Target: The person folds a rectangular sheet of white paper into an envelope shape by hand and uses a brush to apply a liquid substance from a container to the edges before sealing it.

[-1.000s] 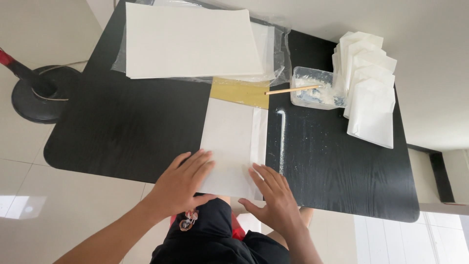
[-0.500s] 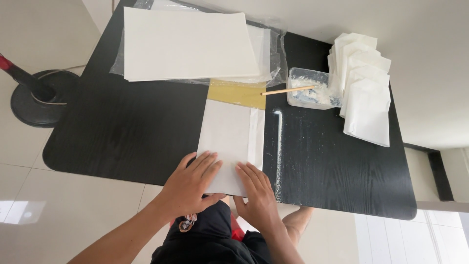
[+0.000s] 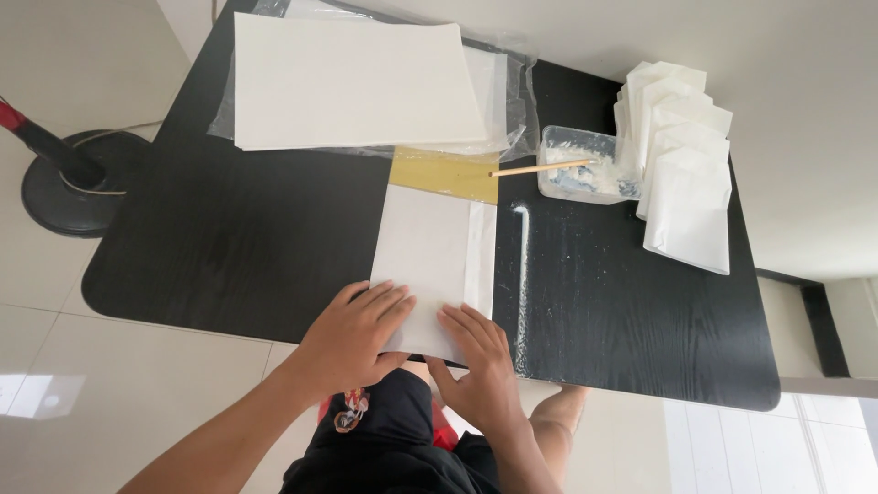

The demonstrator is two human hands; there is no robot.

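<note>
On the black table [image 3: 229, 247], a folded white paper sheet [image 3: 430, 265] lies at the near edge, its far end over a yellow sheet [image 3: 445, 174], with a stack of white paper in a clear bag [image 3: 357, 82] beyond and a small tray of white paste [image 3: 585, 169] with a wooden stick [image 3: 541, 167] beside finished folded bags [image 3: 681, 174]. The left hand [image 3: 352, 338] and right hand [image 3: 480, 366] press flat on the sheet's near end, fingers together and extended, gripping nothing. This looks like the creasing step; the next move likely calls for firm, even pressure along the fold.
</note>
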